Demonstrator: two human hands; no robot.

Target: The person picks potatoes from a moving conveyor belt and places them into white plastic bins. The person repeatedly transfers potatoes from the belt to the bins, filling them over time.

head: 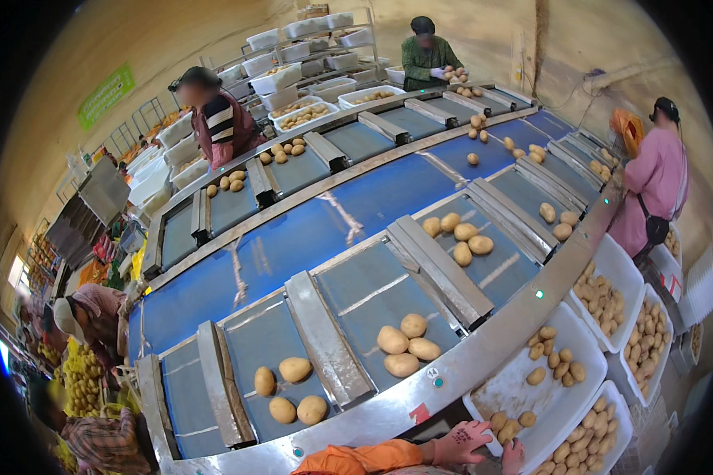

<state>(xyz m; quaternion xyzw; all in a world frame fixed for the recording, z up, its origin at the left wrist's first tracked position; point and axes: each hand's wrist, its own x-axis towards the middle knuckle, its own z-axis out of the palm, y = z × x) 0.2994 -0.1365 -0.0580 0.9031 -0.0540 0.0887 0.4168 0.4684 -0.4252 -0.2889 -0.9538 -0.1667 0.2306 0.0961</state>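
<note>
My left hand [462,443], in a pink glove bearing print and below an orange sleeve [362,457], reaches to the near rim of a white plastic tub [511,386]. Its fingertips are at the rim, beside several loose potatoes [509,428]. Close by at the bottom edge, my right hand [513,456] shows only gloved fingers against the same tub; the rest is cut off. I cannot tell whether either hand grips the rim. More potatoes [561,363] lie at the tub's far end, and its dirty floor shows between the two groups.
Alongside runs a sorting conveyor with a blue belt [297,237], metal dividers [327,338] and potatoes [404,344] in groups. Filled tubs [588,439] crowd the right. Co-workers stand around the line, one in pink [653,178]. Stacked tubs [276,83] and net sacks [82,380] are beyond.
</note>
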